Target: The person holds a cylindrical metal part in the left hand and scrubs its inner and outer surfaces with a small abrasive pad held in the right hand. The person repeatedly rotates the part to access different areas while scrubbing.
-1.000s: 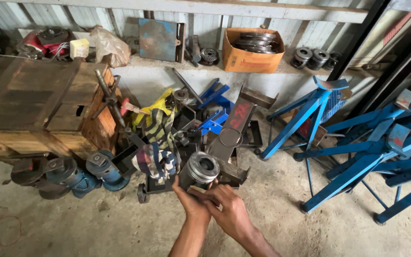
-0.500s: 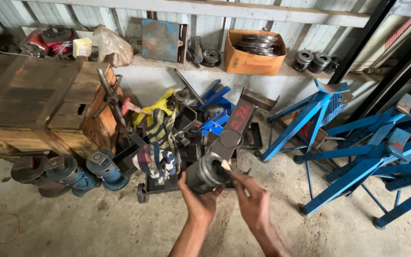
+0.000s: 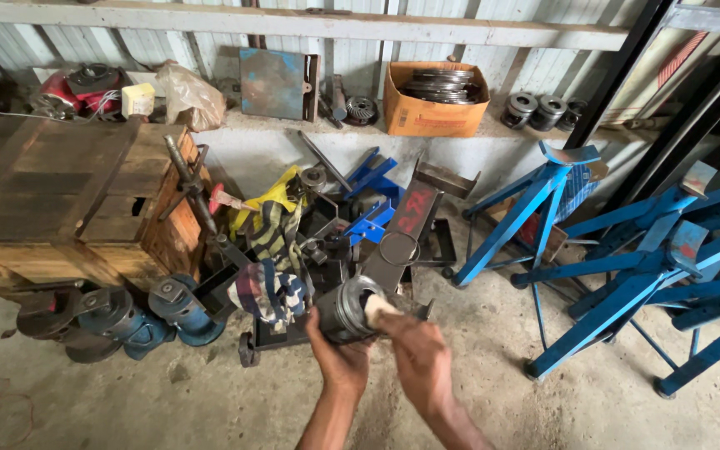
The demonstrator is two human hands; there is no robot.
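Piston [image 3: 347,310], dark and ringed, sits gripped from below in your left hand [image 3: 339,360], raised above the concrete floor [image 3: 127,400] before a heap of metal parts. Your right hand [image 3: 417,357] pinches a small pale pad [image 3: 377,308] against its open end. Blue stands [image 3: 543,217] rise to your right, a wooden crate [image 3: 68,192] to your left.

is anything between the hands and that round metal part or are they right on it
Nothing visible stands between them. The left hand grips the round metal part from below, and the right hand presses a small pale pad against its open end.
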